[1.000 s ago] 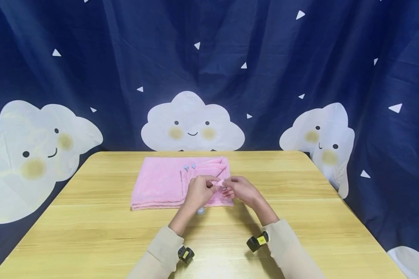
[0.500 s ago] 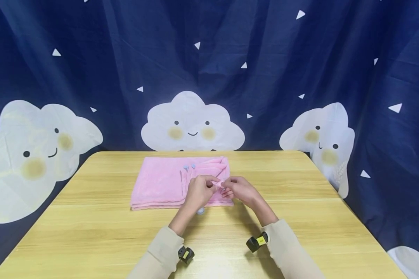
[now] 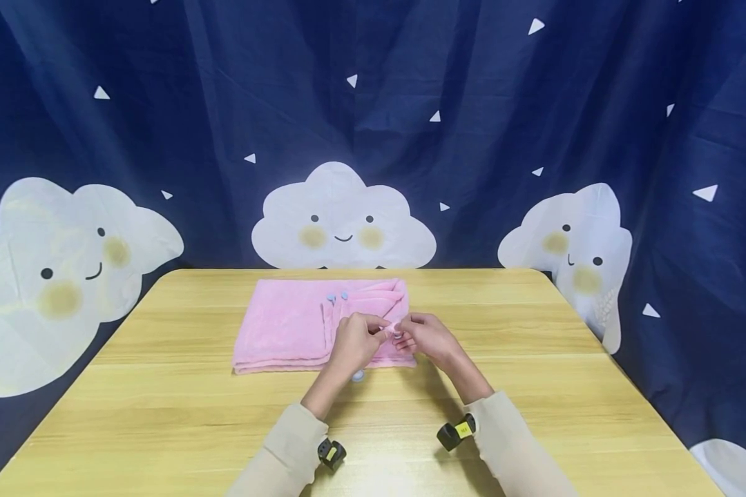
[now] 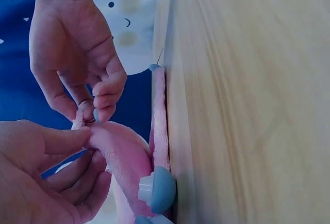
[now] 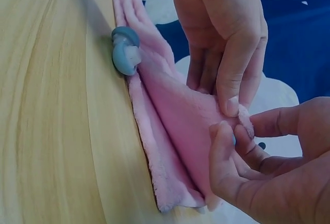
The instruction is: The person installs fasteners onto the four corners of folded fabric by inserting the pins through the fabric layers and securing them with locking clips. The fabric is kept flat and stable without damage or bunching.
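Note:
A folded pink plush blanket (image 3: 286,324) lies toward the far side of the wooden table. My left hand (image 3: 356,339) pinches a raised corner of it between thumb and fingers. Right beside it, my right hand (image 3: 434,338) pinches the same cloth at its edge, fingertips close to the left ones. Among the right fingers a small blue piece (image 5: 233,140) shows, mostly hidden. Mushroom-shaped blue fasteners (image 4: 164,190) with pale stems sit by the blanket's near edge. A thin needle rises from a blue head (image 4: 153,67) at the blanket's end in the left wrist view.
Two small blue heads (image 3: 345,295) show on the blanket's upper part. Another blue fastener (image 3: 357,375) sits at its front edge, near the left wrist. The wooden table (image 3: 180,414) ends at a dark blue curtain (image 3: 472,69) with cloud prints.
Both hands stay in nearly the same place. The right fingertips shift slightly at the pinched corner, and less of the pale cloth shows between the hands.

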A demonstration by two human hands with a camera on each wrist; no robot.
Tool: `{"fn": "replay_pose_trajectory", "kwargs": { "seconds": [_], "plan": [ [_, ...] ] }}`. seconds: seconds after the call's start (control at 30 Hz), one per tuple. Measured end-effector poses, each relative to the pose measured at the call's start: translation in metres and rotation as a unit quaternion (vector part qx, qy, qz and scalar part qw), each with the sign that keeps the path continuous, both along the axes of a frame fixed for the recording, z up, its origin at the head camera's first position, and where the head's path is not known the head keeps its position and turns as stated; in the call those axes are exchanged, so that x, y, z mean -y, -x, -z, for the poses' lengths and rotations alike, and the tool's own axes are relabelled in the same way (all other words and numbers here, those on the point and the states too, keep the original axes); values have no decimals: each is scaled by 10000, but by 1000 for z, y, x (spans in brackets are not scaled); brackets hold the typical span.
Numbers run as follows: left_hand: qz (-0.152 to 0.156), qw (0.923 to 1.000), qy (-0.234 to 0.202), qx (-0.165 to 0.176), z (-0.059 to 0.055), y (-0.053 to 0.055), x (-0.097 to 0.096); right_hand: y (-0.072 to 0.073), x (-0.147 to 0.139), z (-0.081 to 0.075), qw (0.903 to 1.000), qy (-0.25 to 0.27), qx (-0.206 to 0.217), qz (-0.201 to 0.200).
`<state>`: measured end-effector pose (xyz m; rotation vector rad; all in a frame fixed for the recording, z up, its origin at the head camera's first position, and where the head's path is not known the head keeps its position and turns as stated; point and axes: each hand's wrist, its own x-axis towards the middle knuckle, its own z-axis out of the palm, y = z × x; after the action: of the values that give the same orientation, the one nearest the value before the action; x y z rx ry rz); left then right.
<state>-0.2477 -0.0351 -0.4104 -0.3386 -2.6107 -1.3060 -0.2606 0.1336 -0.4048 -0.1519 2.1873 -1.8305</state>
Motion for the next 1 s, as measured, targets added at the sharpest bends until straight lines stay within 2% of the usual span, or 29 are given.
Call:
{"fn": "replay_pose_trajectory", "kwargs": {
  "seconds": [0.33,0.7,1.0],
  "plan": [
    [-25,10000,55,-6,-1,-2,-2,1,1,3,9988,447,96,160],
    [-108,9999,99,-6,0,-1,-1,2,1,1,9986,416,301,77],
    [44,9997,240,74,0,-3,-2,2,3,3,9983,514,235,161]
  ]
}}
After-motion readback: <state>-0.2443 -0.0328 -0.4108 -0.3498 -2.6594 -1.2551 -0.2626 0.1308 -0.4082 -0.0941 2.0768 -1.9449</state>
